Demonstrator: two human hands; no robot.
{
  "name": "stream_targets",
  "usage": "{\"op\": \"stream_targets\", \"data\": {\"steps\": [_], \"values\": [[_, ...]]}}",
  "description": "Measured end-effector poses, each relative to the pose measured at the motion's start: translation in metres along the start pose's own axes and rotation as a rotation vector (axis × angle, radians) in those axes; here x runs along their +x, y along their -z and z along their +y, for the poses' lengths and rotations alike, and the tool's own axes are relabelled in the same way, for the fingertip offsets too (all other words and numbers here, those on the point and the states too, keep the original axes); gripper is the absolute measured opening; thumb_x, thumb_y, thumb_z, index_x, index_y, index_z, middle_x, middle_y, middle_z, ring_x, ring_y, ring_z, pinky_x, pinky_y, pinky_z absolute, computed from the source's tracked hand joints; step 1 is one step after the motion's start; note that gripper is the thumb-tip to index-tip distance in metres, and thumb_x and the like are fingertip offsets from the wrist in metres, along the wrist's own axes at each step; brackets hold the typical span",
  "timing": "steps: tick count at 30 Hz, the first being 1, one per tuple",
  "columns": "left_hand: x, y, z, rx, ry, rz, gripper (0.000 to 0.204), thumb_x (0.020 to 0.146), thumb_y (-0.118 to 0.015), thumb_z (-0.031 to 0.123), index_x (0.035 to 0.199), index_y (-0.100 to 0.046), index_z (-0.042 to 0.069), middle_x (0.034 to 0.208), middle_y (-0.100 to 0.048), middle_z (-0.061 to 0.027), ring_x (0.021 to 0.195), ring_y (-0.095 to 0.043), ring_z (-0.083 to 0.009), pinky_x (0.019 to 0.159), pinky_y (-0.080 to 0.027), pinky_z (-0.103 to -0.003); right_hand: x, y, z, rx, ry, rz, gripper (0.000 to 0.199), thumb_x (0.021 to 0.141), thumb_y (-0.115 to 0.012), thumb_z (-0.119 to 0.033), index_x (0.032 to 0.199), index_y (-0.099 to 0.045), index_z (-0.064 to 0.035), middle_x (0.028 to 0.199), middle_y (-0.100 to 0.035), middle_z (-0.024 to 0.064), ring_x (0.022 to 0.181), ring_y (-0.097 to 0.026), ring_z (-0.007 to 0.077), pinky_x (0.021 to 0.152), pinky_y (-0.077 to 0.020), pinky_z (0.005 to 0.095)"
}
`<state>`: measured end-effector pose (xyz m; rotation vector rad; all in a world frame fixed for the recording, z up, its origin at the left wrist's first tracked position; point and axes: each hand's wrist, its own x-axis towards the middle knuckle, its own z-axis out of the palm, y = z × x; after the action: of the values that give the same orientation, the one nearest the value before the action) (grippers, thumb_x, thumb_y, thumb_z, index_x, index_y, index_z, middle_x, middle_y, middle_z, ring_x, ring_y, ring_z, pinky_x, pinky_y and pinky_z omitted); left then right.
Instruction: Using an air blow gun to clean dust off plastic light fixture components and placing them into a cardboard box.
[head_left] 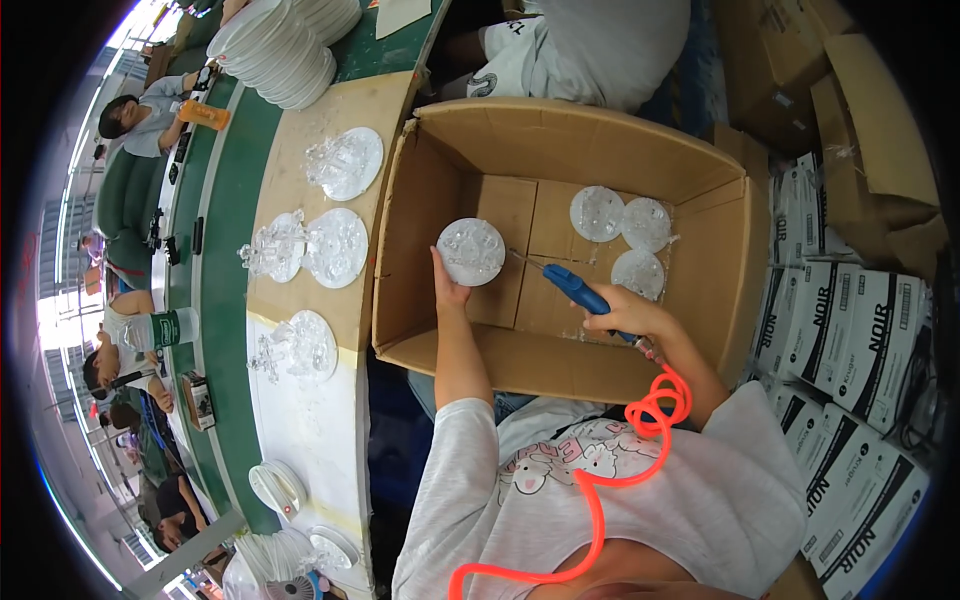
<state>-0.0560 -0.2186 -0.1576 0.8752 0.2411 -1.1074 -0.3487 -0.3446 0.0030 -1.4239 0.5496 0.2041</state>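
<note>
From my end I see the left hand (450, 284) gripping the rim of a clear round disc (471, 251) over the left part of an open cardboard box (590, 140); its fingers are mostly hidden underneath. The right hand (637, 314) is wrapped around a blue air blow gun (577, 287) on an orange hose (594, 510), nozzle just beside the disc's right edge. Three similar discs (597, 214) lie at the box's right.

Box (555, 235) open on top; walls (590, 135), right-end discs (646, 224), red hose (597, 500) obstruct.
</note>
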Motion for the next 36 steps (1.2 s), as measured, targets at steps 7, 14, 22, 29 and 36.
{"op": "stream_targets", "data": {"steps": [7,14,22,29,36], "values": [[0.001,0.006,0.002,-0.054,-0.011,-0.006,0.062,0.086,-0.038,0.055,0.127,-0.04,0.008,0.13,-0.043,-0.0105,0.118,-0.041,-0.0294,0.1,-0.033,-0.047,0.001,-0.01,-0.009,-0.12,0.042,-0.099,0.04,0.072,-0.06,-0.016,0.107,-0.048,0.0004,0.071,-0.054,0.0027,0.063,-0.052,0.0101,0.057,-0.042,0.0241],[0.003,0.003,-0.004,-0.076,-0.002,-0.07,0.062,0.086,-0.039,0.054,0.126,-0.04,0.006,0.129,-0.043,-0.0111,0.118,-0.042,-0.0291,0.1,-0.032,-0.046,0.002,-0.017,-0.006,-0.225,0.112,-0.07,0.042,0.073,-0.06,-0.018,0.108,-0.049,0.0013,0.073,-0.056,0.0034,0.068,-0.054,0.0117,0.062,-0.043,0.0258],[0.007,0.012,-0.006,-0.031,0.053,-0.122,0.062,0.086,-0.041,0.053,0.124,-0.043,0.005,0.127,-0.045,-0.0114,0.118,-0.042,-0.0281,0.101,-0.032,-0.044,0.0,-0.019,-0.012,-0.217,0.072,-0.077,0.042,0.073,-0.061,-0.019,0.108,-0.049,-0.0002,0.073,-0.057,0.0062,0.068,-0.055,0.0153,0.064,-0.0435,0.0279],[0.009,0.011,-0.006,-0.038,0.024,-0.074,0.06,0.087,-0.04,0.052,0.124,-0.043,0.006,0.127,-0.045,-0.011,0.118,-0.042,-0.0281,0.1,-0.032,-0.044,-0.005,-0.015,-0.013,-0.158,0.113,-0.058,0.037,0.071,-0.062,-0.016,0.103,-0.049,-0.0014,0.069,-0.054,0.0057,0.062,-0.053,0.015,0.058,-0.0428,0.0289],[0.012,0.021,-0.005,-0.086,-0.036,-0.107,0.059,0.088,-0.035,0.053,0.126,-0.042,0.008,0.128,-0.044,-0.0106,0.117,-0.042,-0.0287,0.099,-0.033,-0.045,-0.011,0.007,-0.015,0.129,0.038,-0.062,0.041,0.074,-0.061,-0.013,0.112,-0.048,-0.0031,0.073,-0.05,0.0002,0.062,-0.049,0.0092,0.057,-0.0419,0.0233]]}}
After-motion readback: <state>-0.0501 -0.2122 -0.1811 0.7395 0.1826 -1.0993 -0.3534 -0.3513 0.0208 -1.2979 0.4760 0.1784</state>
